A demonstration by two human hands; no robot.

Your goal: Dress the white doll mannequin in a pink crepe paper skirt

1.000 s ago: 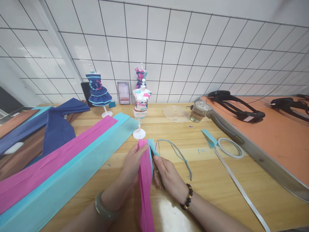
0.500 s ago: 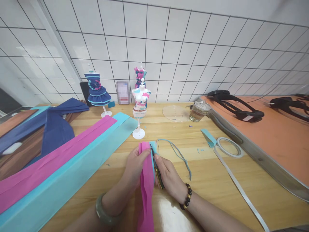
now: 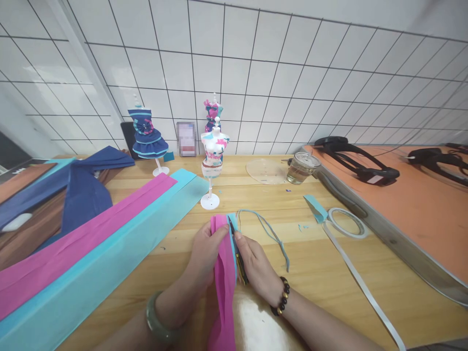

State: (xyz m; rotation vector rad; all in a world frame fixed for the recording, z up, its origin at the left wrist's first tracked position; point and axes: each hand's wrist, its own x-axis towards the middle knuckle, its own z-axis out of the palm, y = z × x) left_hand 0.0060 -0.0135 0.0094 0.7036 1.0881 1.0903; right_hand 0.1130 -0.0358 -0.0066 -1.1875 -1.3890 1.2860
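My left hand is closed on a long folded pink paper strip with a light blue edge, its thumb pressed on the upper part. The lower end of the strip hangs toward me off the bottom of the view. My right hand grips dark-bladed thread snips with a yellowish part. Their tips lie against the blue edge near the strip's top. Just beyond, a thin grey-blue cord curls on the table. A small white mini mannequin with coloured patches stands behind my hands.
Long pink and light blue strips lie at left beside navy cloth. A dressed mannequin, a propped phone and a glass stand at the back. White tape and an orange tray with black headsets are at right.
The pink strip's lower part has swung slightly right. Both hands keep their grips in nearly the same place, and the view has shifted a little.
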